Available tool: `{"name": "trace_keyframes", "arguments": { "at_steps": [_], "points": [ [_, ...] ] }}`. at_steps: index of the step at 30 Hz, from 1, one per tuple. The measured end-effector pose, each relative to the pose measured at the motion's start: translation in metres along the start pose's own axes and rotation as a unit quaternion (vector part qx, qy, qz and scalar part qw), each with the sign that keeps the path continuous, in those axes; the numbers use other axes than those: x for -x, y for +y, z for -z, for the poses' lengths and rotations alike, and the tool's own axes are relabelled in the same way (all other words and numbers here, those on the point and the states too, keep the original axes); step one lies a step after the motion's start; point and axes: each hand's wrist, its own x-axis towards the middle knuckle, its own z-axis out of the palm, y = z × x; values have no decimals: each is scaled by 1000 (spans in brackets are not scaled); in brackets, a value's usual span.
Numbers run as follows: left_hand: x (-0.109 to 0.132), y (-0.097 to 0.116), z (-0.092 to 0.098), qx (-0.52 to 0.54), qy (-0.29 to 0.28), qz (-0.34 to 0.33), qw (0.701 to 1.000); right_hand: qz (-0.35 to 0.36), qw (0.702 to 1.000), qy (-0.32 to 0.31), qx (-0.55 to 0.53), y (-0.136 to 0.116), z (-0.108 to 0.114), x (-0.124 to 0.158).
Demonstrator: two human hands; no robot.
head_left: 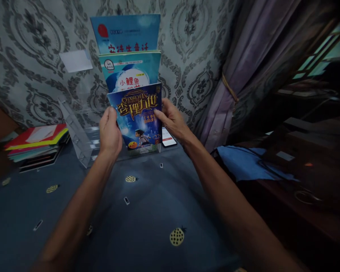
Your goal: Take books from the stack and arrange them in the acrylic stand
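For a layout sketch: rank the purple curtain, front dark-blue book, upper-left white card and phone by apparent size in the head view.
1. Purple curtain
2. Dark-blue book
3. White card
4. Phone, counting its visible part only

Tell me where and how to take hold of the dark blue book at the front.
Best, I'd judge, by its two side edges, one hand from each side: the dark blue book stands leaning back, cover toward the camera, with the teal book behind it. The right hand has its thumb over the right edge; the left hand is at the other.
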Motion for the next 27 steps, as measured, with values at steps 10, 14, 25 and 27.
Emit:
{"name": "trace_keyframes", "arguments": {
  "at_steps": [10, 14, 25, 27],
  "points": [
    [-5, -24, 10, -47, 1, -110, 993, -13, 999, 7, 32, 9, 5, 1],
    [0, -26, 13, -88, 6, -122, 989, -30, 999, -25, 10, 4, 12, 0],
    [8, -33, 19, -126, 5, -122, 985, -41, 997, -63, -10, 13, 23, 1],
    [8, -31, 19, -129, 4, -119, 984, -38, 998, -50, -10, 18, 24, -1]
  ]
}}
